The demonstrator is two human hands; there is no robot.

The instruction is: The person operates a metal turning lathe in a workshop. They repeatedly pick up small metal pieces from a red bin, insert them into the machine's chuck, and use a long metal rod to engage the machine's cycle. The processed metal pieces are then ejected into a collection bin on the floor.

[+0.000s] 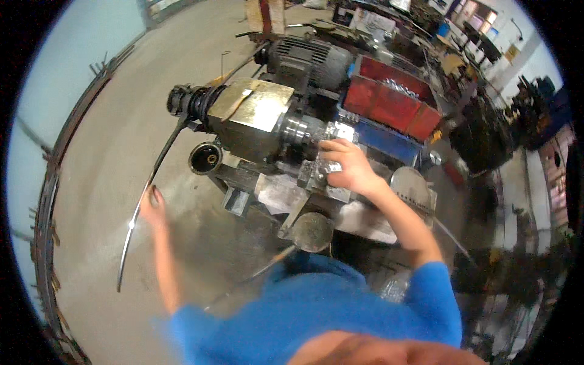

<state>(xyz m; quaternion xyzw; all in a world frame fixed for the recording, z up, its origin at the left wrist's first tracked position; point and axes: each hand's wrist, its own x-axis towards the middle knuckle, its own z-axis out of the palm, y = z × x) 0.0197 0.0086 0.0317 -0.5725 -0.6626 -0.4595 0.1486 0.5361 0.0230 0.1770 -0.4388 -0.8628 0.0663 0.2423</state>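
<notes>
My left hand (153, 208) is closed around a long metal rod (126, 252). Its shiny lower part slants down toward the floor, and a dark lever (165, 152) runs up from the hand to the black collar (198, 103) at the lathe's left end. On the other side, my right hand (351, 167) is at the metal tool post (316, 173), fingers bent and thumb below. What the fingers grip there is too small to tell. Beside those fingertips is the shiny chuck (296, 130), which juts from the headstock (246, 137).
A flat brass-coloured plate (264, 109) covers the headstock, with a thin stick on it. Behind stands a finned motor (310, 61). A red bin (389, 103) of small metal parts sits on a blue crate (386, 141). A round handwheel (312, 232) is close to my body.
</notes>
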